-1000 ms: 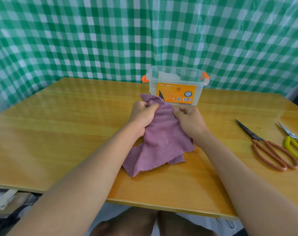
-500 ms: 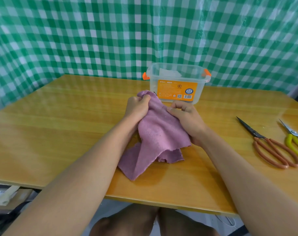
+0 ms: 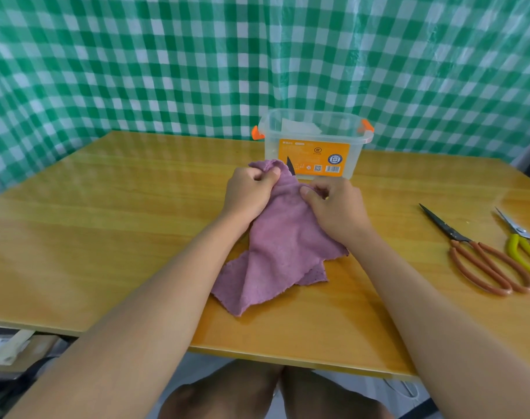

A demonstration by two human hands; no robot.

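A purple cloth (image 3: 275, 252) lies bunched on the wooden table (image 3: 106, 237), its lower folds spread toward me. My left hand (image 3: 250, 193) grips the cloth's upper end in a fist. My right hand (image 3: 337, 211) has curled fingers pinching the cloth just to the right of that. A dark pointed tip (image 3: 289, 166) sticks out of the cloth between my hands; whatever it belongs to is hidden by cloth and fingers.
A clear plastic box (image 3: 313, 146) with orange clips and an orange label stands just behind my hands. Brown-handled scissors (image 3: 475, 255) and yellow-handled scissors (image 3: 526, 249) lie at the right. A green checked curtain (image 3: 167, 71) backs the table.
Both hands have worked the cloth's top end, shifting slightly. The dark tip, covered half a second ago, shows again above the cloth.
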